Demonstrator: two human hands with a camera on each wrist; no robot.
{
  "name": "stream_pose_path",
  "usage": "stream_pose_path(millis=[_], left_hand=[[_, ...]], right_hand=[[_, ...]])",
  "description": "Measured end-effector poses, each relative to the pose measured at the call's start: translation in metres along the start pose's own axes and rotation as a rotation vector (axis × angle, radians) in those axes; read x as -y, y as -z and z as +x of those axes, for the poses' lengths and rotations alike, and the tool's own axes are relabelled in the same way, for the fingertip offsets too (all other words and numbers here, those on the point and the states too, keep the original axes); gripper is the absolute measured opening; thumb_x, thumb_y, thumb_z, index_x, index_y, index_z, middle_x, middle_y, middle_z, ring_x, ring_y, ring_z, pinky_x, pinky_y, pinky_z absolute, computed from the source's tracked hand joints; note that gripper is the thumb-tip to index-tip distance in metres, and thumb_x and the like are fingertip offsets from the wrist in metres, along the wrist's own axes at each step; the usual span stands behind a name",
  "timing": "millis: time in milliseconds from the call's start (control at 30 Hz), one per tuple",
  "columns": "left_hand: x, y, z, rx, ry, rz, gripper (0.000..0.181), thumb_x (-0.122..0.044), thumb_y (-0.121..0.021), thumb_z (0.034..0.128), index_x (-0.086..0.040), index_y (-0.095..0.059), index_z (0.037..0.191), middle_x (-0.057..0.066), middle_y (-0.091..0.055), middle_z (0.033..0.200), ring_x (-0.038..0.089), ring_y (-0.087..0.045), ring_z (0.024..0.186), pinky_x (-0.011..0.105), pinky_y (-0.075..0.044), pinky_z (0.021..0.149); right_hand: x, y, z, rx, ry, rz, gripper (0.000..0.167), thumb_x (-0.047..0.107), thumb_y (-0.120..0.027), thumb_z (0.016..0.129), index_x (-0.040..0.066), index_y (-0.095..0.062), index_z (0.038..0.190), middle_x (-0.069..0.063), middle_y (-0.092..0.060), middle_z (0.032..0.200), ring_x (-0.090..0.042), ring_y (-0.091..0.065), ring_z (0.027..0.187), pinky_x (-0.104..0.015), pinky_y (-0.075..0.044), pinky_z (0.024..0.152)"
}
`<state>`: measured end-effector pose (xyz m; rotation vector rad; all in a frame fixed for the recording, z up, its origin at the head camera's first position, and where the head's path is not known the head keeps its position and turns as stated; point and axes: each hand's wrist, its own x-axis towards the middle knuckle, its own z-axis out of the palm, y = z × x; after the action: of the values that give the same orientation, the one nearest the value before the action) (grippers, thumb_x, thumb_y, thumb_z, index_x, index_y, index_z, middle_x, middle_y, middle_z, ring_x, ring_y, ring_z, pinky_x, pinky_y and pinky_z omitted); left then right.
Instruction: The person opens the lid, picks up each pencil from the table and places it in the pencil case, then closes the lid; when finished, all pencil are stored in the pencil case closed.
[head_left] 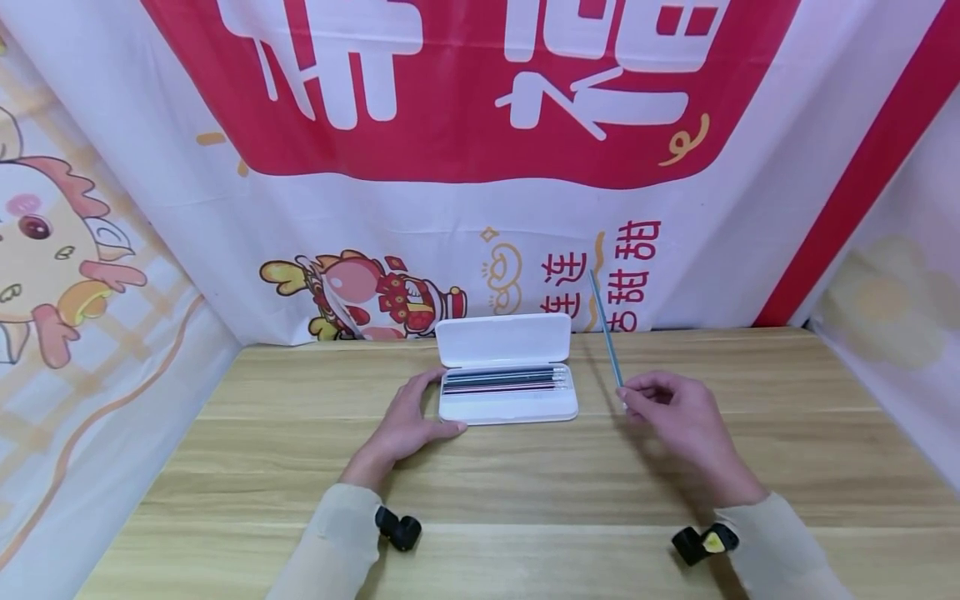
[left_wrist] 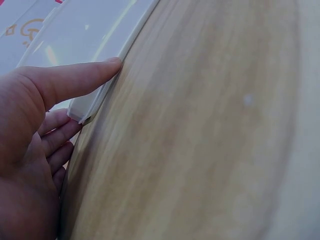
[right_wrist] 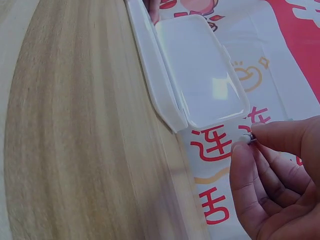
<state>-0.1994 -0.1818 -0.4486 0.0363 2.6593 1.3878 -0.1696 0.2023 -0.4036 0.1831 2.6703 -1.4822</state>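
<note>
A white pencil case [head_left: 510, 408] lies with its lid [head_left: 504, 340] raised at the back of the table. Several pencils [head_left: 502, 381] lie side by side inside, their eraser ends to the right. My left hand [head_left: 405, 421] holds the case at its left end, thumb on the front edge and fingers round the side. To the right of the case, my right hand [head_left: 675, 408] pinches a blue pencil [head_left: 606, 333] near its white eraser end, between thumb and fingertips. The pencil points up and away, off the tabletop. In the right wrist view, fingers hide most of it.
The wooden table [head_left: 525, 492] ends at a white cloth backdrop [head_left: 405, 208] with red print, close behind the raised lid. Cloth panels also stand at the left and right sides.
</note>
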Motion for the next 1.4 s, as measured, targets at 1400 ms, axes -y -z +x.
stream_pose_path(millis=[1400], left_hand=[[0.003, 0.001, 0.001, 0.002, 0.006, 0.002, 0.095, -0.029, -0.092, 0.0855, -0.025, -0.041, 0.165, 0.008, -0.036, 0.174, 0.038, -0.024, 0.164, 0.068, -0.018, 0.134]], right_hand=[[0.035, -0.043, 0.074, 0.196, 0.584, -0.328, 0.005, 0.006, -0.075, 0.099, 0.008, -0.079, 0.102, -0.002, -0.075, 0.093, -0.015, -0.064, 0.086, -0.033, -0.058, 0.080]])
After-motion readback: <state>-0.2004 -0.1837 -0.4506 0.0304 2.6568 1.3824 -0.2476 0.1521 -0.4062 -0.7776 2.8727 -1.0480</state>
